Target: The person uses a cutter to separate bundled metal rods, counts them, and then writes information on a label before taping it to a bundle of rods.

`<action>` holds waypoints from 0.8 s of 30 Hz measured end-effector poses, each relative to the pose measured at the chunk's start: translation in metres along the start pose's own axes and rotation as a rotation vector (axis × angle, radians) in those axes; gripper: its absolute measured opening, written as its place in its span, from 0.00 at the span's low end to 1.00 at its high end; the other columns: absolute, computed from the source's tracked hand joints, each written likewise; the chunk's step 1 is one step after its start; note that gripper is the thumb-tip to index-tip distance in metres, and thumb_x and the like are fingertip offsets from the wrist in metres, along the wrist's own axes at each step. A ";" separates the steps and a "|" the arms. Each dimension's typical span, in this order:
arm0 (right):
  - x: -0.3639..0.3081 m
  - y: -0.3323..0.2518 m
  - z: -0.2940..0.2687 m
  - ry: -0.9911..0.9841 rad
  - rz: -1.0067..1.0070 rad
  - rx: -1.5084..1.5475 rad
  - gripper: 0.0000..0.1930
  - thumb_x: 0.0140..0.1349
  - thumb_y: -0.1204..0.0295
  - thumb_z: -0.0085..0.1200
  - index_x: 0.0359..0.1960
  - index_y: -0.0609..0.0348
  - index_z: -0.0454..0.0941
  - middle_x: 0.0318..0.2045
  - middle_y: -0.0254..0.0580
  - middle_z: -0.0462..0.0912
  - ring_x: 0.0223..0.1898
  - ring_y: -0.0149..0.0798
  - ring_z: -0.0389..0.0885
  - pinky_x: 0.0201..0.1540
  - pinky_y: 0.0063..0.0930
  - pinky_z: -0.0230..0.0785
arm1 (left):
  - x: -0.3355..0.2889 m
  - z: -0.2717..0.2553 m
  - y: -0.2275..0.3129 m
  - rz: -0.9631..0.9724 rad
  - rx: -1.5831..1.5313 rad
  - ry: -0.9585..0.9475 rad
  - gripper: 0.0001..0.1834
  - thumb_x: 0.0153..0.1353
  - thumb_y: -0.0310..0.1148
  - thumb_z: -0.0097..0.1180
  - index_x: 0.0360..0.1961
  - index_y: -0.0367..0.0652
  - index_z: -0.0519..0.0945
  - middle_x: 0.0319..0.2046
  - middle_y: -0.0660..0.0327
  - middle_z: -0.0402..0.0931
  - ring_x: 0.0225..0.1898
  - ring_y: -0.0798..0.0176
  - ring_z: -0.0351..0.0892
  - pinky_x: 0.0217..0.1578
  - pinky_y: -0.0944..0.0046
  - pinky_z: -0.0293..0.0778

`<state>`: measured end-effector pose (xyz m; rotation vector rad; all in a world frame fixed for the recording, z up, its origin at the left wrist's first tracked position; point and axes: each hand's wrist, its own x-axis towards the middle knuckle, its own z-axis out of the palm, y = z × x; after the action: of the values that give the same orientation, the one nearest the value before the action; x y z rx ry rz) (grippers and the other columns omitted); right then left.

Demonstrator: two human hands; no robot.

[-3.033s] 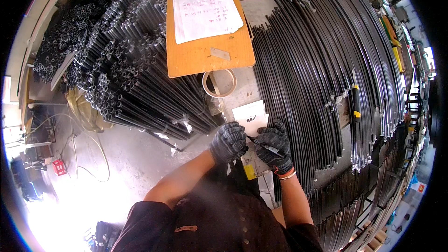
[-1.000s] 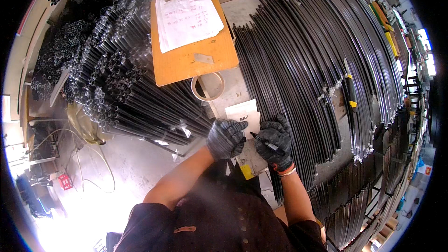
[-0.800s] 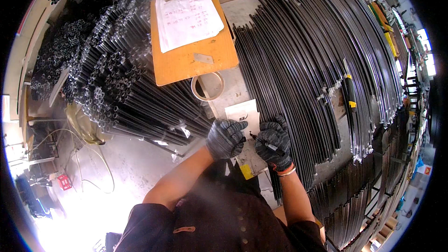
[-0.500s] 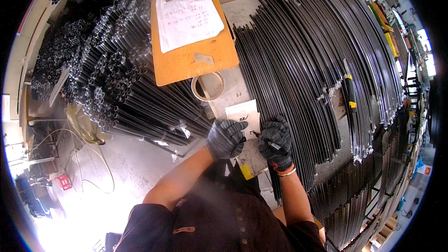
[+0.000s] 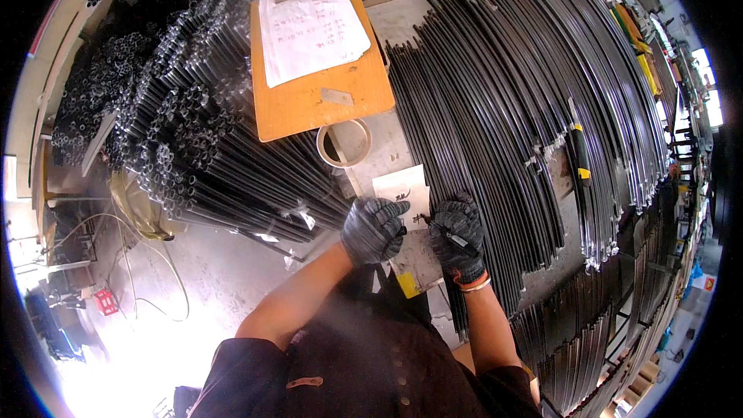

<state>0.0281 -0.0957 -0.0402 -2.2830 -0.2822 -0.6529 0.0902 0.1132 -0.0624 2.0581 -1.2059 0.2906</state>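
Observation:
My right hand (image 5: 458,234), in a dark grey knit glove with an orange cuff, is closed around a black marker (image 5: 457,241). The marker's tip meets a small white paper slip (image 5: 404,183) with black handwriting on it. My left hand (image 5: 374,231), gloved alike, is curled at the slip's left edge, pressing it with a finger or thumb. A small dark piece by its fingertips is too small to name. Under the slip lies a pale narrow surface (image 5: 418,263). Just beyond, a roll of tape (image 5: 365,161) rests below the edge of a wooden clipboard (image 5: 325,114).
Bundles of black metal tubes (image 5: 263,178) spread at left, open ends facing left. Long dark rods (image 5: 495,108) fill the right side. A black-and-yellow utility knife (image 5: 580,156) lies on them. A hose (image 5: 186,294) and red crate (image 5: 107,302) are on the floor at left.
More black strokes show on the lower part of the paper slip. The marker in my right hand has shifted and tilted slightly; my left hand stays nearly still.

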 end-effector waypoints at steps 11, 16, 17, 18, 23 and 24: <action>-0.005 -0.001 -0.017 -0.105 0.191 0.119 0.10 0.50 0.76 0.59 0.36 0.60 0.80 0.36 0.45 0.83 0.44 0.50 0.80 0.58 0.46 0.68 | 0.004 -0.008 0.001 0.051 0.024 -0.070 0.14 0.39 0.36 0.60 0.28 0.42 0.80 0.40 0.51 0.80 0.36 0.49 0.78 0.37 0.48 0.72; -0.013 -0.017 -0.010 0.018 0.531 0.513 0.10 0.53 0.78 0.61 0.38 0.61 0.79 0.39 0.45 0.83 0.46 0.47 0.79 0.57 0.40 0.68 | 0.007 -0.019 0.015 -0.087 0.009 -0.017 0.15 0.43 0.35 0.61 0.34 0.40 0.80 0.47 0.49 0.78 0.43 0.48 0.76 0.43 0.49 0.70; -0.007 -0.024 -0.010 0.031 0.565 0.614 0.10 0.53 0.78 0.61 0.38 0.61 0.79 0.39 0.46 0.82 0.46 0.47 0.79 0.57 0.40 0.69 | 0.007 -0.019 0.016 -0.065 0.016 -0.001 0.16 0.43 0.34 0.61 0.34 0.40 0.79 0.48 0.50 0.78 0.43 0.48 0.76 0.44 0.49 0.70; -0.003 -0.022 -0.012 -0.037 0.398 0.529 0.11 0.51 0.78 0.61 0.38 0.59 0.79 0.40 0.46 0.82 0.45 0.48 0.79 0.55 0.40 0.70 | 0.005 -0.019 0.018 -0.046 0.022 0.015 0.16 0.44 0.34 0.61 0.35 0.40 0.79 0.48 0.50 0.77 0.44 0.48 0.75 0.45 0.49 0.70; 0.014 -0.032 -0.014 -0.200 0.116 0.206 0.12 0.49 0.75 0.61 0.37 0.57 0.79 0.39 0.44 0.81 0.43 0.48 0.79 0.49 0.38 0.71 | 0.012 -0.023 0.025 -0.052 -0.024 -0.084 0.17 0.44 0.32 0.62 0.38 0.39 0.78 0.47 0.51 0.77 0.46 0.50 0.76 0.47 0.51 0.70; 0.015 -0.039 -0.015 -0.209 0.145 0.210 0.12 0.49 0.74 0.61 0.37 0.57 0.79 0.39 0.43 0.81 0.43 0.47 0.79 0.49 0.38 0.71 | 0.011 -0.026 0.027 -0.056 -0.036 -0.068 0.18 0.45 0.30 0.62 0.39 0.38 0.78 0.45 0.52 0.78 0.47 0.51 0.77 0.47 0.51 0.70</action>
<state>0.0203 -0.0784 0.0002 -2.1458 -0.2676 -0.2955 0.0776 0.1154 -0.0250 2.0815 -1.1836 0.1725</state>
